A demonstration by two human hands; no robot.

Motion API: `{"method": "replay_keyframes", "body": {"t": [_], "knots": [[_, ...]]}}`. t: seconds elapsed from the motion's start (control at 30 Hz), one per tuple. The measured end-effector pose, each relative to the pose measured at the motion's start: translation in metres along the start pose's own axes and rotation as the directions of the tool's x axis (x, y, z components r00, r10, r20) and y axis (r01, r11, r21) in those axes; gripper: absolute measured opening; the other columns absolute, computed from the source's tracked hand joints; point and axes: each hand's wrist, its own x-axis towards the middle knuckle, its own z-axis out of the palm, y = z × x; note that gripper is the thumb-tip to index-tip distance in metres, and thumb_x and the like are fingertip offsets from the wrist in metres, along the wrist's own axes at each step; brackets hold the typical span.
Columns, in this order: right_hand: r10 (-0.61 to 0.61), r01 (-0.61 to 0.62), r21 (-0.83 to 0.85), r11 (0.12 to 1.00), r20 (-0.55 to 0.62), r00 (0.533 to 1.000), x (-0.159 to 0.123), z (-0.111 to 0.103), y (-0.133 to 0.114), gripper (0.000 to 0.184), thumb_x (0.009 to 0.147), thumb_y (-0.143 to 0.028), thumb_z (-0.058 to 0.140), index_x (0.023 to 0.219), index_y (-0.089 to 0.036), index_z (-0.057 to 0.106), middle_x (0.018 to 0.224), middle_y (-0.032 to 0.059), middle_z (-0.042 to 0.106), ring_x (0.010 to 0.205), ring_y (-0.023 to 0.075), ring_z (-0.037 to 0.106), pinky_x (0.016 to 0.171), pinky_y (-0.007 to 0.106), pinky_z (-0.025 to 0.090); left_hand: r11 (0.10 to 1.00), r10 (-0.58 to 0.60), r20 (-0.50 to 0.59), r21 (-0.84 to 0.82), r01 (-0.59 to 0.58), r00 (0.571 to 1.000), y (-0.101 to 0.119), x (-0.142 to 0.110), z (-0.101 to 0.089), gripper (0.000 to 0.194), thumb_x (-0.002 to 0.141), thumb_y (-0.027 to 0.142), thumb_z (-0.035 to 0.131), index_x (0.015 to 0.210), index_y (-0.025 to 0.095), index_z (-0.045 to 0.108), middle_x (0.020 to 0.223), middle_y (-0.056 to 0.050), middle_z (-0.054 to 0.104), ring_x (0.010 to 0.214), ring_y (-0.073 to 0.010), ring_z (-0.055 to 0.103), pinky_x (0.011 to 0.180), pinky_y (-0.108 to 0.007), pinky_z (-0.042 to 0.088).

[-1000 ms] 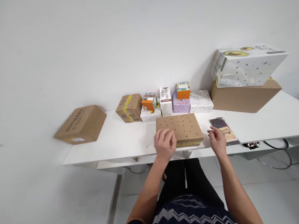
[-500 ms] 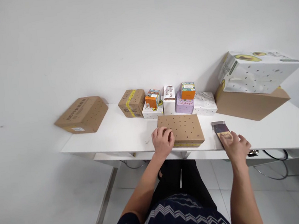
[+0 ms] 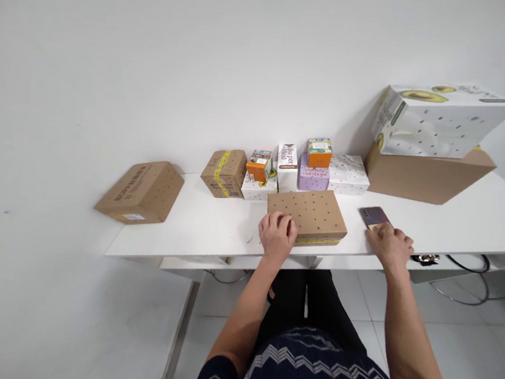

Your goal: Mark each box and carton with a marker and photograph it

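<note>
A flat brown cardboard box (image 3: 312, 214) with punched holes lies near the front edge of the white table (image 3: 193, 229). My left hand (image 3: 277, 234) rests on its left front corner with the fingers curled over the top. To the right lies a dark smartphone (image 3: 375, 216). My right hand (image 3: 391, 245) covers its near end, fingers bent over it; whether they grip the phone is unclear.
Along the wall stand a large brown carton (image 3: 141, 192), a taped brown box (image 3: 224, 173), several small colourful cartons (image 3: 308, 169), and a white avocado box (image 3: 442, 118) on a big brown box (image 3: 424, 179). Cables (image 3: 461, 263) hang under the table's right side.
My right hand went from beside the holed box to the smartphone and now covers its near end. My left hand stayed on the box. The view shifted slightly.
</note>
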Motion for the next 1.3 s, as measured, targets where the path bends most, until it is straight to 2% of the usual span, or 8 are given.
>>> {"method": "replay_keyframes", "body": {"t": [0.4, 0.6, 0.7, 0.77, 0.87, 0.93, 1.17, 1.3], "knots": [[0.017, -0.014, -0.049, 0.999, 0.070, 0.997, 0.004, -0.014, -0.009, 0.064, 0.082, -0.054, 0.044, 0.134, -0.017, 0.049, 0.127, 0.0208, 0.053, 0.115, 0.0388, 0.045, 0.089, 0.054, 0.037, 1.000, -0.008, -0.006, 0.022, 0.009, 1.000, -0.003, 0.005, 0.009, 0.010, 0.084, 0.026, 0.058, 0.086, 0.024, 0.067, 0.095, -0.005, 0.065, 0.093, -0.0214, 0.052, 0.083, -0.034, 0.039], [0.058, -0.072, 0.149, 0.986, 0.093, 0.994, -0.011, -0.021, 0.008, 0.073, 0.075, -0.056, 0.054, 0.137, -0.017, 0.047, 0.118, 0.0193, 0.061, 0.111, 0.0376, 0.052, 0.090, 0.054, 0.040, 1.000, -0.009, 0.023, 0.017, 0.009, 1.000, -0.003, 0.004, 0.006, 0.011, 0.085, 0.026, 0.057, 0.088, 0.024, 0.067, 0.095, -0.005, 0.064, 0.093, -0.0208, 0.052, 0.083, -0.034, 0.038], [0.117, -0.210, 0.591, 0.779, 0.193, 0.974, -0.029, -0.027, 0.020, 0.081, 0.066, -0.056, 0.064, 0.136, -0.018, 0.049, 0.109, 0.0143, 0.066, 0.095, 0.0294, 0.061, 0.081, 0.044, 0.048, 1.000, -0.010, 0.033, 0.017, 0.010, 0.999, -0.003, 0.004, 0.006, 0.012, 0.085, 0.026, 0.056, 0.088, 0.024, 0.067, 0.095, -0.005, 0.063, 0.094, -0.0208, 0.052, 0.083, -0.034, 0.038], [0.067, -0.319, 0.849, 0.421, 0.322, 0.944, -0.045, -0.034, 0.022, 0.079, 0.062, -0.054, 0.067, 0.132, -0.019, 0.053, 0.107, 0.0114, 0.068, 0.084, 0.0237, 0.064, 0.071, 0.037, 0.051, 1.000, -0.011, 0.033, 0.023, 0.010, 0.999, -0.004, 0.004, 0.007, 0.012, 0.085, 0.026, 0.055, 0.088, 0.024, 0.067, 0.096, -0.005, 0.063, 0.094, -0.0211, 0.052, 0.084, -0.035, 0.038], [-0.133, -0.510, 0.853, -0.112, 0.496, 0.858, -0.075, -0.045, 0.014, 0.067, 0.064, -0.054, 0.062, 0.120, -0.018, 0.061, 0.106, 0.0119, 0.070, 0.084, 0.0246, 0.067, 0.069, 0.039, 0.055, 1.000, -0.007, 0.029, 0.026, 0.006, 1.000, -0.004, 0.004, 0.007, 0.012, 0.085, 0.026, 0.056, 0.089, 0.024, 0.066, 0.096, -0.005, 0.063, 0.094, -0.0215, 0.052, 0.083, -0.035, 0.038], [-0.270, -0.627, 0.726, -0.283, 0.567, 0.778, -0.097, -0.049, 0.003, 0.060, 0.069, -0.057, 0.058, 0.116, -0.021, 0.064, 0.107, 0.0125, 0.071, 0.089, 0.0277, 0.068, 0.074, 0.046, 0.055, 1.000, -0.002, 0.025, 0.026, 0.002, 1.000, -0.004, 0.003, 0.007, 0.011, 0.085, 0.026, 0.056, 0.089, 0.024, 0.066, 0.096, -0.005, 0.063, 0.094, -0.0214, 0.052, 0.083, -0.035, 0.038], [-0.683, -0.914, 0.336, -0.227, 0.615, 0.395, -0.165, -0.037, -0.048, 0.058, 0.081, -0.060, 0.049, 0.109, -0.013, 0.069, 0.108, 0.0144, 0.070, 0.083, 0.0228, 0.067, 0.071, 0.035, 0.055, 0.999, 0.003, 0.041, 0.035, -0.004, 0.999, -0.004, 0.004, 0.006, 0.011, 0.085, 0.026, 0.056, 0.090, 0.024, 0.066, 0.097, -0.005, 0.063, 0.094, -0.0214, 0.051, 0.084, -0.035, 0.038], [-0.746, -0.943, 0.284, -0.175, 0.586, 0.315, -0.178, -0.046, -0.070, 0.058, 0.085, -0.055, 0.045, 0.113, -0.010, 0.067, 0.113, 0.0162, 0.068, 0.085, 0.0228, 0.067, 0.068, 0.035, 0.055, 0.999, 0.002, 0.027, 0.044, -0.003, 1.000, -0.004, 0.003, 0.009, 0.011, 0.085, 0.026, 0.056, 0.089, 0.025, 0.066, 0.096, -0.004, 0.064, 0.093, -0.0209, 0.052, 0.084, -0.035, 0.038]]}}
